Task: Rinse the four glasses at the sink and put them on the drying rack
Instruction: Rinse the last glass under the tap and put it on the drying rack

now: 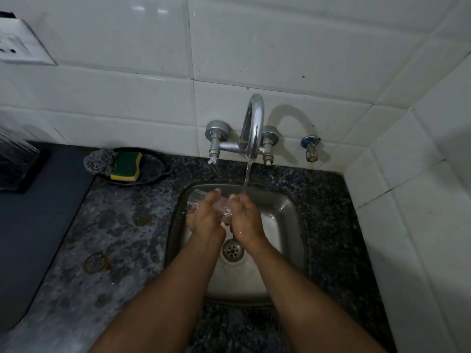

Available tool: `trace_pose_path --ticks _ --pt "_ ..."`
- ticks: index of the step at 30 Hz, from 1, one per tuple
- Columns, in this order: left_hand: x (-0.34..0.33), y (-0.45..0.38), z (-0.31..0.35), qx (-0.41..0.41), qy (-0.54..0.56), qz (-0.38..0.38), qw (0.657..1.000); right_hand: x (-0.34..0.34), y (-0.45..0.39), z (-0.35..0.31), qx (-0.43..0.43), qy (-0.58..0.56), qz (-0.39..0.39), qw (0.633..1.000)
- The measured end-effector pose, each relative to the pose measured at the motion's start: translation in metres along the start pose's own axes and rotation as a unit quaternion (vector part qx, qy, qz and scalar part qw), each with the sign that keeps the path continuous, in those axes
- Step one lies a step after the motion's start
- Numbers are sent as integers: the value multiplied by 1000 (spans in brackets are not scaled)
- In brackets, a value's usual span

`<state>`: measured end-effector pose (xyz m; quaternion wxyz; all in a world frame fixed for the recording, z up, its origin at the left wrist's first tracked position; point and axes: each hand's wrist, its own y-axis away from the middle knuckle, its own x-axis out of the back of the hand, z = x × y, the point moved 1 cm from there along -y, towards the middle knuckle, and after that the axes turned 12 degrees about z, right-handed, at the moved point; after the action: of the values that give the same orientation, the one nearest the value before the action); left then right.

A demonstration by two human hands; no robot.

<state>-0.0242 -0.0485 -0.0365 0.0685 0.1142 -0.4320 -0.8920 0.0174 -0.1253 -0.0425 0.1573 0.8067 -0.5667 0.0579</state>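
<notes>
A clear glass (223, 208) lies on its side over the steel sink (285, 225), its open end pointing left. My left hand (204, 215) wraps round its left part. My right hand (246, 216) grips its base end on the right. Water runs from the chrome tap (253, 128) and falls onto my right hand's fingers at the glass. Much of the glass is hidden behind both hands.
A black dish (153, 171) with a green-yellow sponge (126, 166) and a steel scrubber (98, 161) sits left of the tap. A dark mat (38, 215) covers the left counter, with a blurred clear object (15, 149) at its back. The speckled granite counter (114, 238) is wet.
</notes>
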Motion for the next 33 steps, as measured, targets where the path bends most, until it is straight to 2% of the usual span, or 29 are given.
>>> trace_pose_path --ticks 3,5,6,8,10,11,13,15,17,19,22,23,24,27,29,31,33 --pt "-5 10 -4 13 2 -14 1000 12 9 10 137 64 -6 988" --pt "-6 14 -5 30 -6 -12 999 13 12 14 134 60 15 989" --pt "-6 14 -6 38 -16 -12 999 13 12 13 106 52 29 993" --pt "-5 10 -8 51 -24 -30 998 11 8 5 -25 5 57 998" --pt "-1 8 -11 64 -23 -42 997 11 5 -3 -159 -32 30 986" --pt "1 9 -10 65 -25 -42 997 10 4 -5 -163 -10 12 986" --pt "1 9 -11 63 -26 -45 997 13 10 -3 -68 57 28 996" --pt "-1 12 -13 62 -36 -54 996 18 19 4 45 55 57 996" --pt "-2 13 -15 78 -48 -66 994 19 22 11 71 47 61 994" --pt "-2 12 -14 94 -53 -89 990 15 17 13 -20 -5 66 998" --pt "-1 10 -15 112 -36 -90 989 18 7 0 -225 -72 51 970" --pt "-1 12 -14 118 -35 -105 987 22 6 -4 -250 -66 45 965" --pt "0 13 -13 109 -32 -105 988 26 7 -7 -224 -34 44 973" --pt "-5 18 -16 75 -35 -61 995 30 19 -3 13 60 69 996" --pt "-7 22 -20 84 -28 -53 995 29 24 0 68 54 77 993" --pt "-7 20 -18 100 -33 -79 991 26 20 1 20 23 91 995" --pt "-7 14 -16 113 -31 -105 988 25 11 -2 -146 -40 88 985"
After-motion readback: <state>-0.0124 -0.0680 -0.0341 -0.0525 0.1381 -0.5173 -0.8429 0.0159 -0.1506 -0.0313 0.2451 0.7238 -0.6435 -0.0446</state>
